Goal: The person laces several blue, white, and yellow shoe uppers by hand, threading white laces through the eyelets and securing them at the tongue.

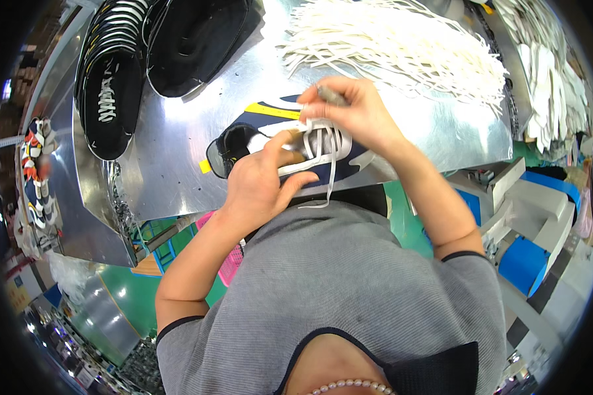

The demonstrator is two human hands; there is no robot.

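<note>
A navy shoe upper (263, 120) with white edging and yellow patches lies on the metal table, its dark heel opening to the left. My left hand (260, 181) grips it, fingers tucked in at the throat and thumb resting along the near side. White lace (334, 172) runs through the eyelets, and one loose end hangs over the near table edge. Closed above the eyelets, my right hand (359, 112) holds a short, dark-handled tool (333, 97). The tool's tip is hidden by the fingers and lace.
A thick heap of white laces (395, 49) covers the far right of the table. Nested black uppers (112, 99) and black shoe-shaped pieces (191, 49) are at far left. A grey machine with blue parts (530, 227) stands right, and a pink basket (230, 263) sits below the table edge.
</note>
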